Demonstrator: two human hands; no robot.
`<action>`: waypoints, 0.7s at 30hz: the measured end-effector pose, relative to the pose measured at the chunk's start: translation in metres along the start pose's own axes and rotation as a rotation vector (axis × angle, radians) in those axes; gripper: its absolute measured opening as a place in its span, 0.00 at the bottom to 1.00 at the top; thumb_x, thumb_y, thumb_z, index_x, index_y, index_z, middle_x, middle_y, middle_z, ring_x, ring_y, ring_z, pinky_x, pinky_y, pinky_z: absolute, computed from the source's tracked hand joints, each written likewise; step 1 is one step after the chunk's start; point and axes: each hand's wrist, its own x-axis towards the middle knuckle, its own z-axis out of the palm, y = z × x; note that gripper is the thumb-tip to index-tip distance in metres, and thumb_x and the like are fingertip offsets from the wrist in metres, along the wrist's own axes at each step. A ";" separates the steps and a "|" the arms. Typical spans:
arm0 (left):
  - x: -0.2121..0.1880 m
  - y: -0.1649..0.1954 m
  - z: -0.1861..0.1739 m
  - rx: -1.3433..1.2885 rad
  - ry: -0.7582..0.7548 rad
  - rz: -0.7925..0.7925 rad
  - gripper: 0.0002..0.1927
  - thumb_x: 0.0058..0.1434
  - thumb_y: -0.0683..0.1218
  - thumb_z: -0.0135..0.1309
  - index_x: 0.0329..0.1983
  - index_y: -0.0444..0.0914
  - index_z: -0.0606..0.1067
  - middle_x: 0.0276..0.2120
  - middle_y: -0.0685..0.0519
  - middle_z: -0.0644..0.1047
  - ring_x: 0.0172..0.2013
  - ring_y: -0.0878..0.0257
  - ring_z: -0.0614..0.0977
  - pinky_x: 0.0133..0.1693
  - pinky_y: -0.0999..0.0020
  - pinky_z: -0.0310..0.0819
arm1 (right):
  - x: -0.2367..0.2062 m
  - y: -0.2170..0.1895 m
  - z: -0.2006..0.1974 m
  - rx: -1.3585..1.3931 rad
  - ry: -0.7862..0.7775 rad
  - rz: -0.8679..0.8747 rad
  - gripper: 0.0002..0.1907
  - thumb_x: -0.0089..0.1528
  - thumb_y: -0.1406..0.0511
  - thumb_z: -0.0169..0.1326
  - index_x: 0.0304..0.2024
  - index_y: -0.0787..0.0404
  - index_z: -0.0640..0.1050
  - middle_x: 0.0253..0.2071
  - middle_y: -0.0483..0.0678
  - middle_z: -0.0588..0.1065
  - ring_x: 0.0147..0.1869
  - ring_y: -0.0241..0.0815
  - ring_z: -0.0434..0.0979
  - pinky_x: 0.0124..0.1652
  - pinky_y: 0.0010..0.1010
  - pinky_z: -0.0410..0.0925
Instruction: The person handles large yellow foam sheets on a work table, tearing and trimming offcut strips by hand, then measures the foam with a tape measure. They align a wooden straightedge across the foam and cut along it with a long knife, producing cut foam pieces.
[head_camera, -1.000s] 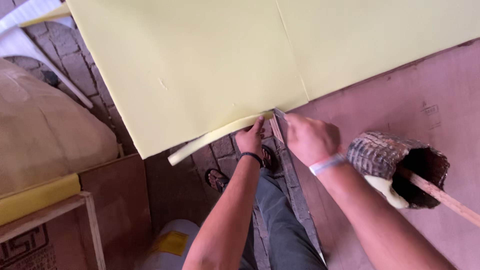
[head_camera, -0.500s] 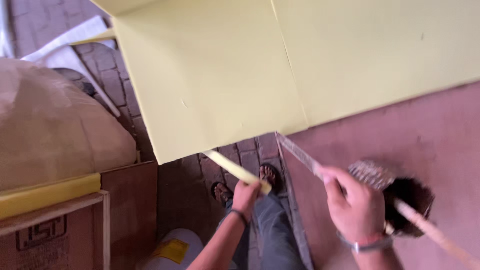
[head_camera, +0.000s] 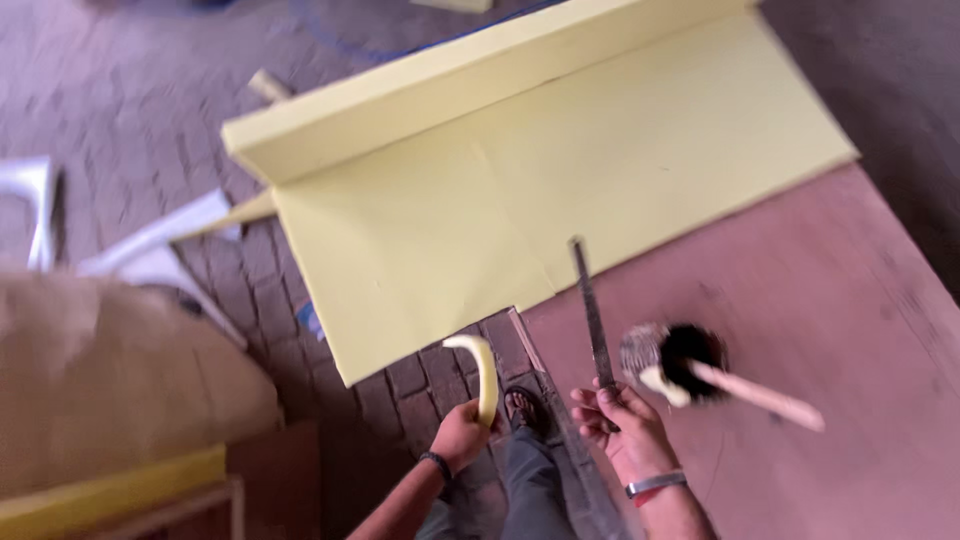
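My left hand (head_camera: 462, 433) grips a thin curved strip of yellow foam (head_camera: 484, 372) held up over the brick floor. Closed around the handle end of a long dark blade (head_camera: 592, 310), my right hand (head_camera: 618, 428) points it away from me over the reddish-brown board (head_camera: 820, 330). A large yellow foam sheet (head_camera: 520, 190) lies partly on the board and overhangs its left edge; a thicker foam slab (head_camera: 450, 85) rests along its far side.
A small woven basket (head_camera: 672, 355) with a wooden stick (head_camera: 760, 395) in it sits on the board right of my right hand. At the left are a brown cardboard-like bulk (head_camera: 100, 380), a yellow foam piece (head_camera: 110, 490), and white plastic furniture parts (head_camera: 150, 240).
The view pulled back and tilted up. My left hand lifted the cut foam strip away from the sheet; my right hand drew the blade back from the foam edge and raised it.
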 end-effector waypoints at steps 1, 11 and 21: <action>-0.012 0.008 -0.005 0.004 -0.036 0.006 0.15 0.54 0.36 0.49 0.44 0.31 0.79 0.32 0.51 0.83 0.32 0.63 0.81 0.36 0.68 0.75 | -0.023 0.007 0.001 0.016 -0.001 -0.016 0.09 0.63 0.68 0.50 0.46 0.60 0.73 0.41 0.56 0.83 0.37 0.45 0.83 0.35 0.35 0.74; -0.139 0.123 0.041 0.185 -0.501 0.020 0.17 0.70 0.57 0.50 0.39 0.38 0.74 0.21 0.61 0.68 0.19 0.70 0.64 0.22 0.70 0.57 | -0.242 0.093 -0.035 0.460 0.208 -0.434 0.04 0.61 0.67 0.52 0.38 0.58 0.72 0.21 0.40 0.65 0.21 0.34 0.63 0.24 0.29 0.61; -0.282 0.068 0.209 0.547 -1.025 0.358 0.19 0.70 0.54 0.49 0.33 0.35 0.78 0.22 0.56 0.72 0.22 0.69 0.71 0.25 0.68 0.65 | -0.478 0.228 -0.085 0.679 0.843 -0.515 0.08 0.61 0.67 0.57 0.43 0.61 0.79 0.14 0.37 0.60 0.14 0.30 0.53 0.17 0.28 0.50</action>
